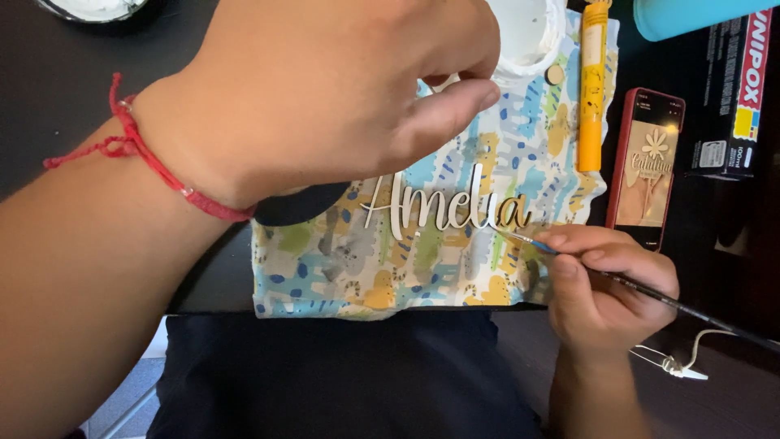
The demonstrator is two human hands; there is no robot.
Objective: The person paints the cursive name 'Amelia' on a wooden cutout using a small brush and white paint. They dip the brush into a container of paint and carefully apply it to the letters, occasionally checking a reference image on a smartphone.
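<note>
A thin brush (642, 291) is pinched in the right hand (605, 284), tip at the cutout (445, 207) just leftward, while the left hand (325, 89) is held half-curled above it, empty.

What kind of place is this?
Probably a home craft desk: a thin paintbrush in the right hand, a cutout wooden name on a patterned cloth, a white paint pot.

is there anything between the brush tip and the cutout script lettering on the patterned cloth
Nothing visible. The right hand holds the thin paintbrush, its tip at the last letter of the cutout lettering. The left hand hovers above the cloth, further up, not over that end.
</note>
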